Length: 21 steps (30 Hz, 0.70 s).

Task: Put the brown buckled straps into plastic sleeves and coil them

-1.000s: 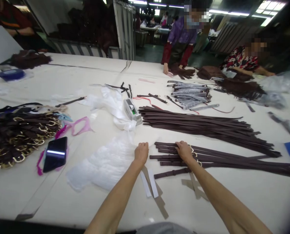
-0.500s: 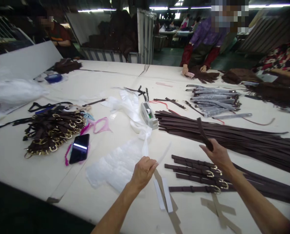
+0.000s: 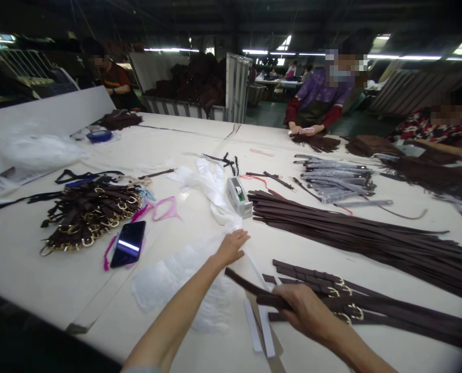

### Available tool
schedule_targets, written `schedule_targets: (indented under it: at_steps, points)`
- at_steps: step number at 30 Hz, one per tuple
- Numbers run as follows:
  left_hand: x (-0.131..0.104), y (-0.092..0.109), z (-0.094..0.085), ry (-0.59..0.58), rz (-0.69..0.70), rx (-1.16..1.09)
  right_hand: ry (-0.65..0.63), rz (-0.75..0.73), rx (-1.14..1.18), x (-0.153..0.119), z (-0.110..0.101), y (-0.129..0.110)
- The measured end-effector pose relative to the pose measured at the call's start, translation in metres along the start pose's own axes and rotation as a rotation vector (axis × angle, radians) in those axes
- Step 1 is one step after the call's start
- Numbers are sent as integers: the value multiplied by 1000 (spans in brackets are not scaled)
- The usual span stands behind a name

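My right hand [image 3: 303, 311] is closed around a dark brown strap [image 3: 242, 281], whose free end points left over the table. Beneath and beyond that hand lie several brown belts with gold buckles [image 3: 342, 282]. My left hand [image 3: 232, 247] reaches onto the end of a white strip of thin material [image 3: 217, 197], fingers stretched out and thumb apart. A thin white sheet [image 3: 176, 274] lies under the left forearm. Two narrow white strips [image 3: 265, 331] rest below the right hand. Just past the left hand stands a grey tape dispenser [image 3: 239, 197].
A long bundle of brown straps [image 3: 355, 233] spreads to the right. Plastic-wrapped straps [image 3: 335, 178] lie behind it. At left are a pile of buckled straps [image 3: 91, 212] and a phone [image 3: 128, 243]. Co-workers [image 3: 320, 93] stand across the table.
My right hand has come left and nearer with the brown strap, from beside the long bundle to over the buckled belts. My left hand has moved slightly forward, its closed fingers now stretched out.
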<state>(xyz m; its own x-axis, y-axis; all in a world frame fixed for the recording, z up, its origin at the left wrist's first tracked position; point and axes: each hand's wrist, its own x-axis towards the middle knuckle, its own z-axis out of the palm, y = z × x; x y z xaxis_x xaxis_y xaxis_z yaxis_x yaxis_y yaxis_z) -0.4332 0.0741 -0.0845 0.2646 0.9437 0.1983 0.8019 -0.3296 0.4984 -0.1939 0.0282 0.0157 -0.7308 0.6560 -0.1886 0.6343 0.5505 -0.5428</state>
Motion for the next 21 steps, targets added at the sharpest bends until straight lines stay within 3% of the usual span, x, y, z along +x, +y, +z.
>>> schedule_targets:
  at_steps: [3,5,8,9,11,13,18,21]
  points:
    - [25,-28,6,66,-74,8,-23,-3,-40,-4,-1,9]
    - [37,-42,4,117,-138,6,217,103,-65,2,-9,27]
    - [40,-55,-7,226,-284,20,699,299,-254,12,-24,55]
    - [36,-57,-12,269,-335,33,770,312,-310,13,-26,61]
    - [17,-51,-18,329,-403,56,731,248,-319,10,-21,65]
    - [-16,-34,-15,318,-406,60,598,187,-222,3,-6,60]
    - [-117,20,27,108,-286,-22,336,301,104,-4,32,38]
    - [-145,28,42,80,-290,-74,240,336,305,9,39,27]
